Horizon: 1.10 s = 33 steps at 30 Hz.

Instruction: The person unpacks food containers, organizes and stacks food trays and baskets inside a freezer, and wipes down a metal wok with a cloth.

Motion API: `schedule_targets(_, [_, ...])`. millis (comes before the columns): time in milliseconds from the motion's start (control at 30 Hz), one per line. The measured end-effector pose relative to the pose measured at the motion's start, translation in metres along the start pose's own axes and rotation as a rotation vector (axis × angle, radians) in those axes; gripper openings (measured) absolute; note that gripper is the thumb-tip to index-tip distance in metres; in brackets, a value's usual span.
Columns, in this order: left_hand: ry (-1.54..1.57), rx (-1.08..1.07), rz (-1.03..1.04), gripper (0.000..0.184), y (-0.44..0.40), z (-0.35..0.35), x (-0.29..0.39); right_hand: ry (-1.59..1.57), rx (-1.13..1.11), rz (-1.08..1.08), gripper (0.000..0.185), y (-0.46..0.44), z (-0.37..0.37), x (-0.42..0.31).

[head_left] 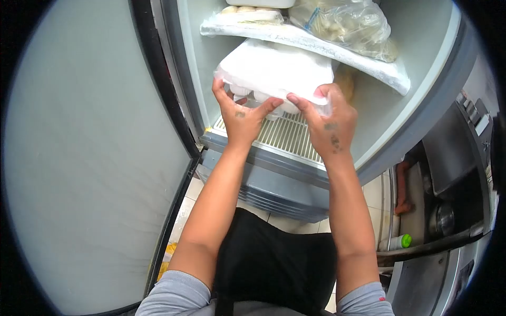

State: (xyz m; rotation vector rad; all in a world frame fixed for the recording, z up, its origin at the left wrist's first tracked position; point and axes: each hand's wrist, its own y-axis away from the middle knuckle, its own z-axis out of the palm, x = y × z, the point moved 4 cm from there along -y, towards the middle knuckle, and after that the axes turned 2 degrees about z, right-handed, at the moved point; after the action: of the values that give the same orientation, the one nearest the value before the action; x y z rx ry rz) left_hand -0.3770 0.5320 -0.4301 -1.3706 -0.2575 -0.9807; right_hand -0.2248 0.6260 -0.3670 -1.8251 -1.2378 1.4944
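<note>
Between my two hands is a white plastic-wrapped package (276, 66), tilted inside the open fridge, with pale rounded shapes along its near lower edge. My left hand (240, 117) grips its left front corner, thumb pointing inward. The right front corner is in my right hand (334, 118), whose thumb lies along the front edge. Fingers under the package are partly hidden. Below it is the slatted bottom rack (284, 138). Just above and behind runs the frosted shelf (253, 32), which covers part of the package's far side.
On the upper shelf are a clear plastic bag (348, 29) of pale food and a white tray (247, 17) with round items. The fridge door (89, 158) stands open at left. At right are a metal counter (448, 142), a metal pot (444, 218) and a green-capped bottle (395, 242).
</note>
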Motion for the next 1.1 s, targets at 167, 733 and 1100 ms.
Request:
schedule_targets(167, [-0.941, -0.1, 0.645, 0.068, -0.017, -0.001, -0.007, 0.048, -0.019, -0.2, 0.033, -0.003, -0.051, -0.042])
schedule_targets(733, [-0.494, 0.015, 0.081, 0.084, -0.083, -0.019, -0.024, -0.21, -0.17, 0.365, 0.036, 0.178, -0.105, 0.091])
schedule_targets(1100, [-0.886, -0.166, 0.239, 0.123, -0.021, 0.032, -0.026, -0.153, -0.234, 0.364, 0.03, 0.189, -0.093, 0.089])
